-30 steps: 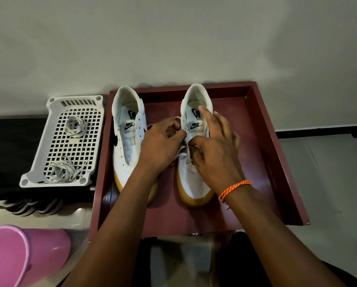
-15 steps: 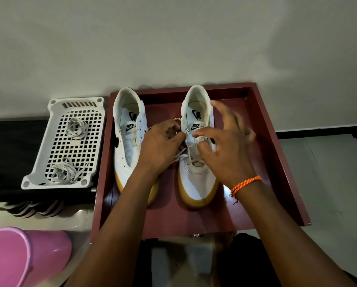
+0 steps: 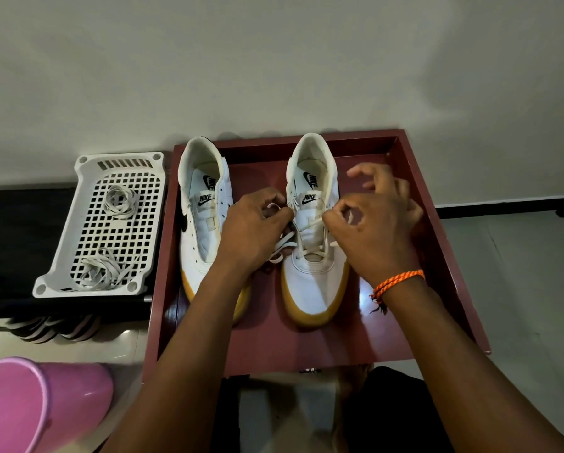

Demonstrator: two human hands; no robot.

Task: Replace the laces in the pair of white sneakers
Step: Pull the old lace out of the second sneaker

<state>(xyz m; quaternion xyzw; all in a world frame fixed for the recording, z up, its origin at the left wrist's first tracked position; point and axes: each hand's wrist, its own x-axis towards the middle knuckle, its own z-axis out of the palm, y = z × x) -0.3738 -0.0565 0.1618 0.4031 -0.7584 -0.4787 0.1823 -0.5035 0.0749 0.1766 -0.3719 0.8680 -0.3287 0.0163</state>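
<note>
Lacing is the step in hand, by my reading: both hands work at the upper eyelets of the right-hand white leather sneaker with the gum-yellow sole (image 3: 313,282), which stands toe toward the person inside a dark red wooden tray with raised walls (image 3: 444,243). The flat white lace (image 3: 308,223) crosses the tongue near the top and hangs in loops off the shoe's inner side. The left hand (image 3: 252,228) has its fingers curled, thumb and forefinger pinching one run of that lace just beside the inner eyelet row. The right hand (image 3: 377,223) pinches the other run between thumb and forefinger at the outer row, its remaining fingers spread and lifted. An orange braided wristband (image 3: 398,281) sits on that wrist.

The matching left-hand white sneaker (image 3: 202,230) stands parallel in the same tray with bare eyelets, so it looks unlaced. Beside the tray, a white perforated plastic basket (image 3: 87,276) holds two loose bundles of greyish laces (image 3: 105,271); whether these are the old ones or spares I cannot tell. A pink plastic bucket (image 3: 29,403) lies at the lower left.

Next, the lace likely needs drawing snug through the top holes and evening out, with care not to tug the lower crossings askew; the other shoe remains to be done.
</note>
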